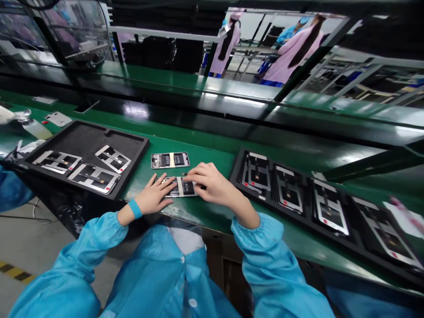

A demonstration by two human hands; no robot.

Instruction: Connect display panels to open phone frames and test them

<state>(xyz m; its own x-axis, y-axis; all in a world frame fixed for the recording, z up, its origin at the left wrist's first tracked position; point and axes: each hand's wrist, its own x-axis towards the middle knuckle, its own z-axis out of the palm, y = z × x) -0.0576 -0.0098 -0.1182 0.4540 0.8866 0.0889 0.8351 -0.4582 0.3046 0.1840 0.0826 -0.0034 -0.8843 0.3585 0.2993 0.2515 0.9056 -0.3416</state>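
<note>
An opened phone [181, 187] lies on the green bench in front of me, with its dark battery and a pale strip across it in view. My left hand [155, 193] rests flat over its left end, fingers spread, with a blue band at the wrist. At the right end, my right hand [213, 183] has its fingers bent and closed on the phone's edge. The fingertips partly hide that end. Just beyond, a second opened phone [171, 160] with a similar pale strip lies face up, untouched.
To the left, a black tray [89, 130] holds several phone screen panels [96, 177]. A long black tray [236, 174] on the right holds stacked panels [288, 190]. A bottle [37, 128] stands far left. Beyond the bench's rear rail are people in pink [293, 53].
</note>
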